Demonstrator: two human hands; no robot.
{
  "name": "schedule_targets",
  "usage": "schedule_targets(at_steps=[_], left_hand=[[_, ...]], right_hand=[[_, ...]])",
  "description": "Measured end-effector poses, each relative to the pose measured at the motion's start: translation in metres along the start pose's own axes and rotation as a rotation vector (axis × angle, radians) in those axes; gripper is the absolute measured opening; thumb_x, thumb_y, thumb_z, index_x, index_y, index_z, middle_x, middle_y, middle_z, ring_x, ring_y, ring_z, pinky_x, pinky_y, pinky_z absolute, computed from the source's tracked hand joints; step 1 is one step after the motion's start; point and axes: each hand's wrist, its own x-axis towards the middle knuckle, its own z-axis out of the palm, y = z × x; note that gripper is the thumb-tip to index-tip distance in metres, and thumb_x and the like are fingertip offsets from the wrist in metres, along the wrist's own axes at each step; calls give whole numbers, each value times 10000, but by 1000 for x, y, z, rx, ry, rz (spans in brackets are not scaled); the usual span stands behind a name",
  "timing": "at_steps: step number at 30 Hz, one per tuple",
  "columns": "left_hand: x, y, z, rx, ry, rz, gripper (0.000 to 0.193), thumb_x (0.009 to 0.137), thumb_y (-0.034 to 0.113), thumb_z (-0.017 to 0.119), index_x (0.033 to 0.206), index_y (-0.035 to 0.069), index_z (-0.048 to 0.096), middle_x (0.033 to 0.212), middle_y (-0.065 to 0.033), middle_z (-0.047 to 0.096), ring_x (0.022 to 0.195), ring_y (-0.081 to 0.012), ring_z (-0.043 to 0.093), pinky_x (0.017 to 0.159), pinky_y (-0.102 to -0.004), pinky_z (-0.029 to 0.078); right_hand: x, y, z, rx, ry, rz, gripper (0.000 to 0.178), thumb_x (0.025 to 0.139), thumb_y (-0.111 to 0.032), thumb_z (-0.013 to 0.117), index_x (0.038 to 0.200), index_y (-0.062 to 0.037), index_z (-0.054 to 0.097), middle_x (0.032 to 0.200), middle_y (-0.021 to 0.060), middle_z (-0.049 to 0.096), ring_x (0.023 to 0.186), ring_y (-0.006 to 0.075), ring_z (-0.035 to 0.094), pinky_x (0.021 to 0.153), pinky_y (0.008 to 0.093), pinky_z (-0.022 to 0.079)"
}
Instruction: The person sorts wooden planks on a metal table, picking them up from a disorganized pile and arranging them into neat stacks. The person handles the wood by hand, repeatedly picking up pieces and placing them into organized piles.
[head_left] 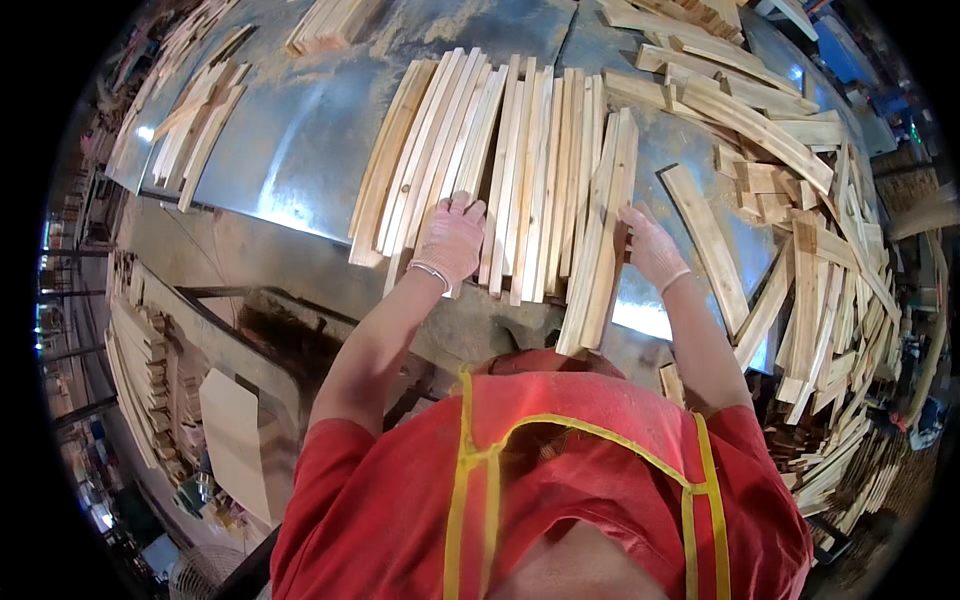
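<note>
A row of pale wooden slats (541, 185) lies side by side on the metal tabletop, long ends pointing toward me. My left hand (453, 240), in a thin light glove, lies over the left-hand slats with its fingers bent around them, beside a dark gap in the row. At the row's right end, a wider wooden board (612, 230) juts nearer to me than the others. My right hand (655, 247), gloved too, grips this board's outer edge; part of its fingers is hidden there.
The shiny metal table (320, 150) carries sawdust and a smaller slat bundle (208, 125) at left. A jumbled heap of boards (800, 200) fills the right side, with one loose board (706, 245) near my right arm. More stacked wood (140, 360) stands at lower left.
</note>
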Motion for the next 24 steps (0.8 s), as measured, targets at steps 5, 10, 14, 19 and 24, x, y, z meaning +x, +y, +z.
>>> schedule_targets(at_steps=[5,10,14,19,24], left_hand=[[-21,9,-18,-224,-90,-204,450,964,185,588,1399,71,592,1443,-64,526,1419,-271,429,1100,-437,423],[-104,35,18,-823,194,-637,653,843,193,744,1455,45,572,1305,-199,636,1234,-407,598,1055,-508,485],[-146,84,5,-891,338,-738,722,823,151,783,1502,84,548,1308,-225,635,1213,-404,616,1035,-511,496],[-83,99,-74,-890,432,-502,768,814,134,793,1530,94,518,1384,-218,588,1284,-402,570,1092,-510,450],[-36,92,-110,-989,334,-512,815,855,352,775,1544,34,478,1468,-199,519,1324,-399,529,1127,-510,417]], right_hand=[[38,40,41,160,118,-170,898,965,-334,786,1654,-115,253,1463,149,583,1364,279,552,1135,422,475],[44,57,58,-23,-88,-204,1137,917,-374,836,1714,-128,62,1597,141,464,1433,280,475,1168,421,409],[38,22,32,-94,84,-333,1011,907,-207,809,1692,-96,181,1337,150,575,1023,219,650,796,361,584],[40,-38,-8,233,2,-331,1020,914,-313,825,1679,-63,198,1125,102,603,842,181,637,650,286,566],[54,-87,14,152,197,-429,832,944,-269,792,1604,-67,328,1268,152,644,976,235,683,735,375,616]])
